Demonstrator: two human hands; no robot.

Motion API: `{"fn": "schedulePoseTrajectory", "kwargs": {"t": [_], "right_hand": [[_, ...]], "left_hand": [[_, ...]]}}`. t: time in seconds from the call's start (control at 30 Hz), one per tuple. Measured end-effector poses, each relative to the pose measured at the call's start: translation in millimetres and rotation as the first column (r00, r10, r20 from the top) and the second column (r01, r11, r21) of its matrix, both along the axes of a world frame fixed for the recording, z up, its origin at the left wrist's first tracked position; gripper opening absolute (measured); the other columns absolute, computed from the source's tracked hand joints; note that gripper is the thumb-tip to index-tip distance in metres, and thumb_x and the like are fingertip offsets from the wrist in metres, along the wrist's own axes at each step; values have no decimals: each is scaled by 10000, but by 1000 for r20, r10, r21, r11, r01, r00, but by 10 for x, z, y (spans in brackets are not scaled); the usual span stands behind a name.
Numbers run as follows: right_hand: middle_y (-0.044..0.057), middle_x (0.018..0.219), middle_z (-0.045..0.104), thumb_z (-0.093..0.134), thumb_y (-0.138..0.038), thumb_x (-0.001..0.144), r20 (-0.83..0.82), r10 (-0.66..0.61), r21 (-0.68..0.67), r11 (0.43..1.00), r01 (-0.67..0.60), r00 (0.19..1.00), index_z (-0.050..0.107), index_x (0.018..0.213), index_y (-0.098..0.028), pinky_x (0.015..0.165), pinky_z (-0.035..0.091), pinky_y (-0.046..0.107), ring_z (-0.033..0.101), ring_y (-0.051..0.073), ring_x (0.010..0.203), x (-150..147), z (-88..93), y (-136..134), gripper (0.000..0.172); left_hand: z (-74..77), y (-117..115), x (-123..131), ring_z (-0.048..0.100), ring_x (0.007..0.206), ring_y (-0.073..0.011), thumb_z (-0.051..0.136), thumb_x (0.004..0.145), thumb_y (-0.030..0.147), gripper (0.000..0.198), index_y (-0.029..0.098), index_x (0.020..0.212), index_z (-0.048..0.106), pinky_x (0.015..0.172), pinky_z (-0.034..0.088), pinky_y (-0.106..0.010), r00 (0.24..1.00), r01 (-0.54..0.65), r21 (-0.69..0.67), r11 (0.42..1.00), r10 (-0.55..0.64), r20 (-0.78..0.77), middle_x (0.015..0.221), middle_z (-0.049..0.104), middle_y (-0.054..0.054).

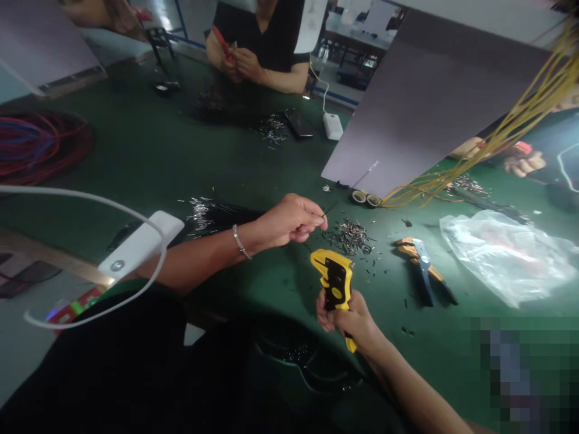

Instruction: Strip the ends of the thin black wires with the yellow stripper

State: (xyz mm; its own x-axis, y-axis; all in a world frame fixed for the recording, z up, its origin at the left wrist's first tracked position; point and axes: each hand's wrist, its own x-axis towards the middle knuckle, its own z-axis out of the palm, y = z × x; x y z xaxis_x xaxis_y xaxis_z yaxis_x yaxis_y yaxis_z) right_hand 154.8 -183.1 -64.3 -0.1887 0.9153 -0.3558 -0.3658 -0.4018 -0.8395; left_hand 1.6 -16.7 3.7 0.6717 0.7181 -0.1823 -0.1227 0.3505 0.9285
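Observation:
Between the thumb and fingers of my left hand is a thin black wire, its end pointing up and to the right. My right hand is wrapped around the handle of a yellow and black wire stripper, whose jaws face up and left, just below my left hand. A pile of short black wire offcuts lies right of my left hand. Under and behind my left wrist rests a bundle of black wires with bare silvery ends at its left.
Orange-handled pliers and a clear plastic bag lie to the right. Yellow wires hang beside a grey panel. A white power bank with a cable is at left. Across the table, a co-worker's hands hold a red tool.

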Motion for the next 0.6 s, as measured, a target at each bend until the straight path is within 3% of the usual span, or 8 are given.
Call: {"fn": "schedulePoseTrajectory", "kwargs": {"t": [0.13,0.33,0.5,0.6], "right_hand": [[-32,521,526,548,-82,515,-125,62,-7,998,-63,990,605,658,-149,418,389,260,439,99,404,26,98,-7,167],[-30,490,533,568,-119,519,-168,-29,7,1000,31,985,624,654,-143,392,373,254,429,100,375,24,105,52,148],[-23,522,563,582,-87,518,-218,130,-16,990,-137,967,623,660,-142,411,400,266,447,102,394,34,94,41,158],[-25,523,560,579,-89,516,-199,109,-18,993,-115,974,627,663,-139,409,401,262,444,100,394,47,112,41,163]], "left_hand": [[-14,-11,7,234,379,-11,590,764,-9,148,57,646,648,390,164,-191,999,33,-13,999,-33,10,418,322,66],[-1,-49,17,244,400,-15,589,789,-4,160,56,653,646,402,171,-187,1000,20,-31,999,-20,1,431,319,65],[-29,15,-1,241,393,-13,608,794,13,152,61,654,640,398,169,-189,1000,14,-31,999,-14,11,435,343,58],[-47,40,-1,241,384,-12,608,793,9,154,58,650,639,395,166,-192,1000,4,-16,1000,-4,1,425,344,59]]}}
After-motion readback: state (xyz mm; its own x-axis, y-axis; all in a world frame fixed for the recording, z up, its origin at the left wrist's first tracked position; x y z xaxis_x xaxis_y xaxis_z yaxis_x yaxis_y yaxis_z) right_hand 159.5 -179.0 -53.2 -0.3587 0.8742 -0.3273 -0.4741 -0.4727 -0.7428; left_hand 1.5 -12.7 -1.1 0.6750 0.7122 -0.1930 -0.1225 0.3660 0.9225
